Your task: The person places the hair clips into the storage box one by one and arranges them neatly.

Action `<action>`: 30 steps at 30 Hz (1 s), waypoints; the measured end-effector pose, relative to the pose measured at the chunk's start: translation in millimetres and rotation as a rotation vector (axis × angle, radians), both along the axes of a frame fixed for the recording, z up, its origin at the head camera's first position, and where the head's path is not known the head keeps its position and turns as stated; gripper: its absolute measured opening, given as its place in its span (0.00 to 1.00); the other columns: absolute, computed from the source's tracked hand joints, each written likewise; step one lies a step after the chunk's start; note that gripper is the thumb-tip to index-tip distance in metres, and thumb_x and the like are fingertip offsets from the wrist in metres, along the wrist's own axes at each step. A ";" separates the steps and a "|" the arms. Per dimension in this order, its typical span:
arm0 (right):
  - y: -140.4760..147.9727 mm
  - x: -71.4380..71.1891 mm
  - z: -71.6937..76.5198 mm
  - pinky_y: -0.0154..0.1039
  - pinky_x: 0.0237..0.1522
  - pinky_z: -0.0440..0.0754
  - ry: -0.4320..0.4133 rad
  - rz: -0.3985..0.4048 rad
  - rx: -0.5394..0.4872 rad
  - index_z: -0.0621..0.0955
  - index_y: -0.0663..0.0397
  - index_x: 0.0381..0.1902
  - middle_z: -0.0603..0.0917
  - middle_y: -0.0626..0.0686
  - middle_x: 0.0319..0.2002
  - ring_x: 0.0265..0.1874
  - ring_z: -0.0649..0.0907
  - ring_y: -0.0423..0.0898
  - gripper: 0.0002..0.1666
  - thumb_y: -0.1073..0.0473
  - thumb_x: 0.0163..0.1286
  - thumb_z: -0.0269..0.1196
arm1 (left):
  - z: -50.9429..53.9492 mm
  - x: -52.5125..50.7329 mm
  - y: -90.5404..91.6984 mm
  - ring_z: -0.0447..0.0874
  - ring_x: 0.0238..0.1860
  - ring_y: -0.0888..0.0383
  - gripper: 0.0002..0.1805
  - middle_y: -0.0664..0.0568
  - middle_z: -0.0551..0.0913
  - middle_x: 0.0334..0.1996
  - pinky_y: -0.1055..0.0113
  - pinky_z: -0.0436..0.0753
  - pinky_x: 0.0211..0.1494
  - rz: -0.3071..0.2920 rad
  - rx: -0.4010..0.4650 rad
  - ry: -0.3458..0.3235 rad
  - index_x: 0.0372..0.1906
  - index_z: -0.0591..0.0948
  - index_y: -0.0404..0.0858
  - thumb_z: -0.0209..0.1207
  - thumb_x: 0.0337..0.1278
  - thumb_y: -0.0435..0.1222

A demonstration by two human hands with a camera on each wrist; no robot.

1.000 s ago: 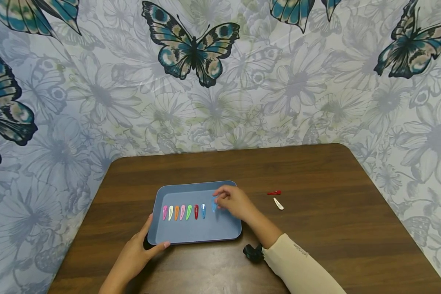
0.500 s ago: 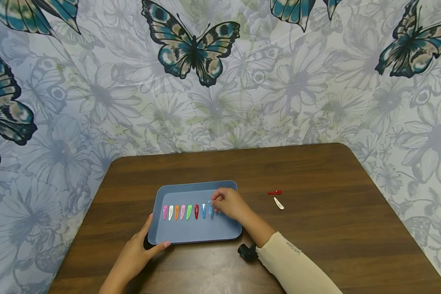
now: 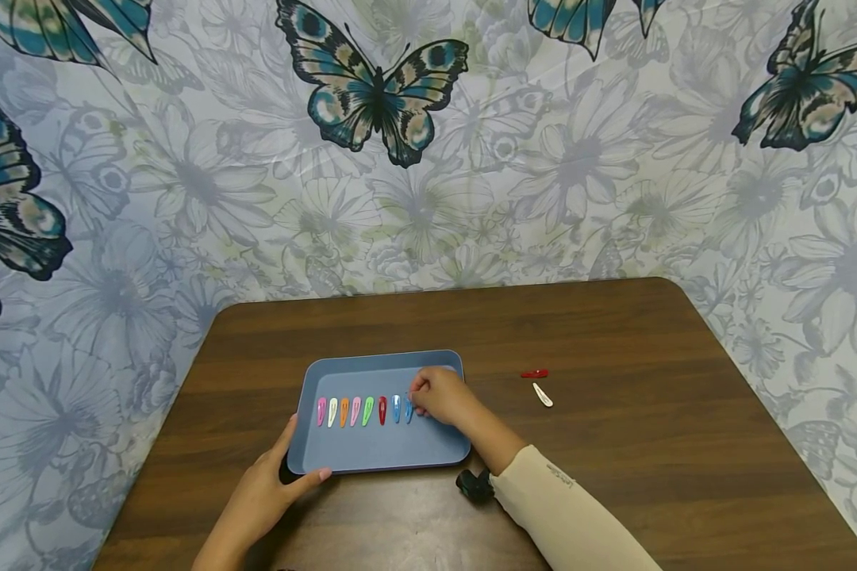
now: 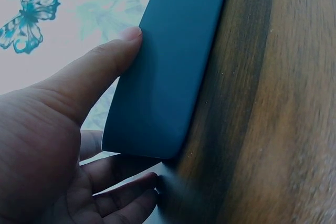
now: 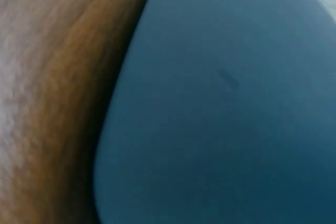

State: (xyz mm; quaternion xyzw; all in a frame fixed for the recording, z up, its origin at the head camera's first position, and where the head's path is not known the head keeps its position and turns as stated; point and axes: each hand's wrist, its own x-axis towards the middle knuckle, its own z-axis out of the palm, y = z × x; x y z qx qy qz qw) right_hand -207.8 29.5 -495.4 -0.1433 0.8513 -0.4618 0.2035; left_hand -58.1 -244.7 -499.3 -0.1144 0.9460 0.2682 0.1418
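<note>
On the blue tray (image 3: 357, 456) lies a row of hair clips: a magenta clip (image 3: 321, 411), a white clip (image 3: 332, 412), an orange clip (image 3: 344, 412), a pink clip (image 3: 355, 411), a green clip (image 3: 367, 411), a red clip (image 3: 382, 411) and a blue clip (image 3: 396, 408). At the row's right end, my right hand (image 3: 443, 398) pinches a second blue clip (image 3: 409, 411), partly covered by the fingertips. My left hand (image 3: 260, 496) grips the tray's near left corner. In the left wrist view its thumb (image 4: 100, 72) presses the tray's side (image 4: 163, 77). The right wrist view shows neither hand nor clips.
Right of the tray, a red clip (image 3: 535, 373) and a white clip (image 3: 543, 395) lie on the brown wooden table (image 3: 650, 444). A black device (image 3: 475, 485) sits at my right cuff. Butterfly-patterned cloth (image 3: 428, 214) stands behind the table.
My right hand has moved slightly left with the blue clip, which now stands close beside the other blue one. The left hand and tray have stayed in place.
</note>
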 end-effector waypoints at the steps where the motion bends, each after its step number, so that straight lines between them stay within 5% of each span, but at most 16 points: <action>1: -0.6 -0.1 -0.6 0.31 0.23 0.78 0.007 -0.004 0.012 0.81 0.56 0.31 0.85 0.58 0.25 0.22 0.84 0.46 0.08 0.63 0.72 0.64 | -0.1 0.0 0.1 0.60 0.72 0.23 0.66 0.25 0.57 0.75 0.27 0.68 0.65 0.000 0.000 0.000 0.83 0.38 0.48 0.58 0.51 0.73; 13: -5.2 1.4 -4.8 0.32 0.20 0.70 0.121 -0.035 0.135 0.79 0.53 0.29 0.78 0.46 0.17 0.17 0.77 0.39 0.09 0.61 0.72 0.64 | -0.4 0.7 0.6 0.61 0.72 0.23 0.66 0.24 0.58 0.75 0.28 0.69 0.65 -0.004 -0.004 0.008 0.83 0.38 0.48 0.58 0.51 0.73; 30: -7.2 1.0 -8.5 0.32 0.20 0.69 0.117 -0.063 0.172 0.79 0.54 0.28 0.78 0.47 0.16 0.17 0.77 0.39 0.10 0.61 0.71 0.64 | 1.2 1.1 0.6 0.59 0.73 0.24 0.66 0.27 0.56 0.77 0.28 0.67 0.67 -0.007 0.005 0.015 0.83 0.38 0.48 0.59 0.51 0.74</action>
